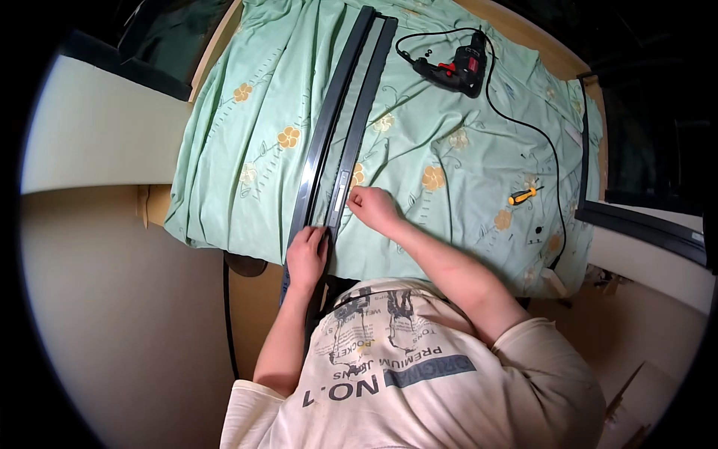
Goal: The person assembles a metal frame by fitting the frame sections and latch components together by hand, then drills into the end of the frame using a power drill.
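Note:
A long, narrow dark grey frame [357, 112] of two parallel bars lies on the green flowered cloth [262, 90], running away from my body. My left hand [305, 258] is closed around the near part of the frame, its fingertips at the gap between the bars. A slim silvery plate [340, 193] is set into the right-hand bar. Just right of that plate is my right hand [374, 209], fingers curled and thumb pressed to the index finger. Anything in that pinch is too small or hidden to make out.
A black and red power drill [464, 67] lies at the back right, its black cord [550, 138] curving down the right side. An orange-handled screwdriver [522, 197] and a few small dark parts [538, 230] rest on the cloth. More dark bars [651, 224] stand at the right.

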The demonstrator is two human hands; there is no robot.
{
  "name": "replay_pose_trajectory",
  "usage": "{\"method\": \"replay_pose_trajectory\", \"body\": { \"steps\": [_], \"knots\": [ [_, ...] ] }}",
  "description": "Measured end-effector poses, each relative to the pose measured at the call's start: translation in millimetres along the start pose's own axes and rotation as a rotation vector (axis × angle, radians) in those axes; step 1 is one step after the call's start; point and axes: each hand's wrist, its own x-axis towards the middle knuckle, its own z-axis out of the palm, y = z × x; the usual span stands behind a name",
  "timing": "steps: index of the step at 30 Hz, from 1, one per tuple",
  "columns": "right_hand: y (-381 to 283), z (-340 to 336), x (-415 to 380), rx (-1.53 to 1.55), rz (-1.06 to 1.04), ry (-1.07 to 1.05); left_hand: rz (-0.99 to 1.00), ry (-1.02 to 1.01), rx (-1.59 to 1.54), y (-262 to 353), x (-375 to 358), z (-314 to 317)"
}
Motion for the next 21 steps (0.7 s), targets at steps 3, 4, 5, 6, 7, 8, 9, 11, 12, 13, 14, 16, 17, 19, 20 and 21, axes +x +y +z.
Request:
{"method": "replay_pose_trajectory", "body": {
  "steps": [3,4,5,6,7,8,9,11,12,13,14,16,17,19,20,21],
  "knots": [
    [3,8,-13,-0.06,-0.009,-0.042,0.042,-0.047,0.023,0,24,5],
    [5,12,-18,-0.045,-0.027,-0.049,0.049,-0.099,0.049,-2,29,7],
    [3,13,-22,-0.029,-0.045,-0.055,0.055,-0.102,0.049,-4,32,8],
    [1,14,-25,-0.035,0.015,-0.104,0.073,-0.103,0.046,-8,35,9],
    [-1,15,-29,-0.031,0.02,-0.098,0.091,-0.106,0.044,-9,36,11],
    [-2,18,-34,0.135,0.105,-0.155,0.083,-0.118,0.034,-6,39,8],
    [-4,21,-37,0.301,0.186,-0.212,0.089,-0.123,0.037,-5,39,6],
    [3,34,-41,0.442,0.23,-0.242,0.078,-0.144,0.065,-2,40,4],
    [4,39,-42,0.609,0.315,-0.263,0.086,-0.148,0.067,-1,40,5],
    [6,43,-42,0.776,0.4,-0.284,0.072,-0.143,0.073,-1,39,6],
    [6,42,-42,0.784,0.409,-0.312,0.056,-0.138,0.079,-1,38,7],
    [5,42,-44,0.837,0.467,-0.328,0.046,-0.149,0.087,2,39,7],
    [4,41,-44,0.887,0.523,-0.35,0.03,-0.155,0.095,3,39,7],
    [3,41,-45,0.921,0.572,-0.376,0.032,-0.161,0.103,5,41,6],
    [1,40,-45,0.955,0.623,-0.405,0.032,-0.167,0.112,5,42,6],
    [0,40,-46,0.955,0.623,-0.404,0.033,-0.167,0.112,5,42,8]
  ]
}}
